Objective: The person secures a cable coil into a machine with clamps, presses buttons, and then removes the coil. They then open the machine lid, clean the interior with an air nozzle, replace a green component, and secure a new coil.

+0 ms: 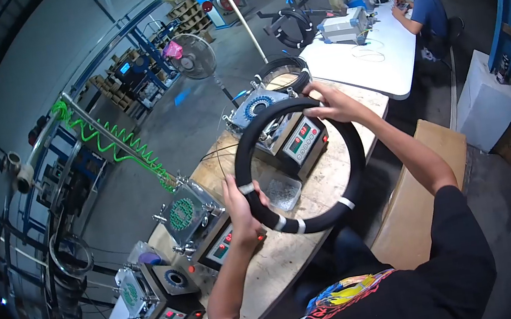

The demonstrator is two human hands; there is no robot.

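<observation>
A thick black coil of cable, bound with several white tape bands, is held up above the workbench in a ring. My left hand is closed around its left side beside one white band. At the upper right of the ring, my right hand grips it between thumb and fingers. Through and behind the ring shows a bench machine with a red and green digital display and a round blue fixture on top. A clear plastic tub of small pieces sits below it, partly behind the ring.
Two similar machines, one and another, stand along the wooden bench to the left. A green coiled hose hangs over them. Another black coil lies behind. A co-worker sits at a white table. A cardboard box is at right.
</observation>
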